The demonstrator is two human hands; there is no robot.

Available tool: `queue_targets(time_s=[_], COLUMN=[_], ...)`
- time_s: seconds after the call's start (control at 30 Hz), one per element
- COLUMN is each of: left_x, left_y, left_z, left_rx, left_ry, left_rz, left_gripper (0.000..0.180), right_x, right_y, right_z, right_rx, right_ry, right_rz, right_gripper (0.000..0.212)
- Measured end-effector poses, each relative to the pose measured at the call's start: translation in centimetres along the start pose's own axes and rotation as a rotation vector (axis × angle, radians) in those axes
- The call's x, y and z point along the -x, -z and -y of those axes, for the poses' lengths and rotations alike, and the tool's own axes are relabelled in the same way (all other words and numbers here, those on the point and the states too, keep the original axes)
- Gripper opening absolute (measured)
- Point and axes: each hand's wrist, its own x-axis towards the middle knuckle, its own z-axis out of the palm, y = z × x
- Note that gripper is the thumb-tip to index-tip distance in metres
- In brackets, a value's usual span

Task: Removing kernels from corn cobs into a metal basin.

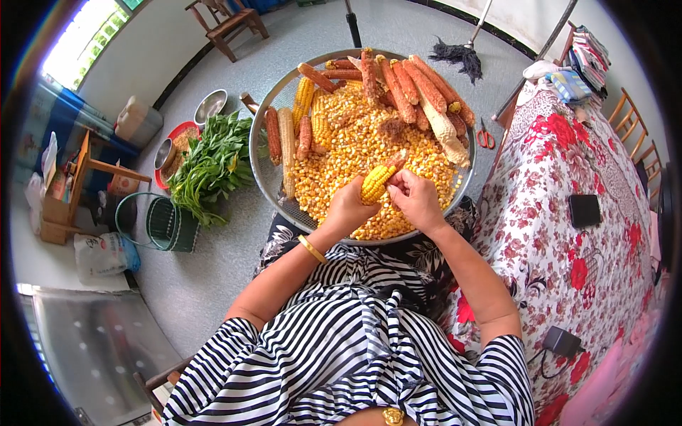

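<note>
- Corn cob (377,182): held over the near edge of the round metal tray (264,170), above the heap of loose kernels (362,145). Yellow kernels cover most of it; the far tip looks bare and reddish.
- Handling, judged: cob is stiff and fairly light, with a bumpy surface that gives good grip. Kernels seem to come away under thumb pressure, so the hold is best taken on the kerneled lower half, leaving the stripped end free to work.
- Left hand (348,207): fingers curled narrow around the cob's near end, gripping it from below; gold bangle (312,249) on the wrist.
- Right hand (416,199): fingers bent close, tips touching the cob's far end; thumb position I cannot tell for certain.
- On the tray's far side: stripped reddish cobs (412,85); on its left side, a few whole yellow ears (304,96).
- Left of the tray, on the floor: leafy greens (213,167) and a green basket (160,224).
- Right of the tray: red-handled scissors (485,135) and a floral cloth (568,234).
</note>
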Motion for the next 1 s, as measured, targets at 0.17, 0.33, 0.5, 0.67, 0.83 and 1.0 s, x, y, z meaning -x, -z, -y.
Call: queue_targets(time_s=[0.17,0.33,0.5,0.67,0.83,1.0], left_x=[0.4,-0.4,-0.2,0.6,1.0,1.1], left_y=[0.3,0.4,1.1,2.0,1.6,0.1], left_z=[-0.1,2.6,0.3,-0.9,-1.3,-0.2], left_rx=[-0.235,0.125,0.611,0.713,0.631,0.434], left_ry=[-0.158,0.066,0.277,0.297,0.24,0.077], left_rz=[-0.164,0.009,0.139,0.215,0.154,0.111], left_gripper=[0.029,0.037,0.03,0.03,0.039,0.05], right_x=[0.1,-0.3,-0.4,-0.5,-0.5,-0.6], right_y=[-0.4,0.7,0.8,0.4,0.7,1.2], right_z=[-0.7,-1.8,-1.4,-1.9,-0.9,0.1], right_rx=[-0.671,-1.018,-0.763,0.156,-0.649,-0.791], right_ry=[-0.412,-0.66,-0.434,0.118,-0.412,-0.49], right_rz=[0.113,0.248,0.15,-0.113,0.033,0.201], right_gripper=[0.01,0.008,0.011,0.021,0.047,0.035])
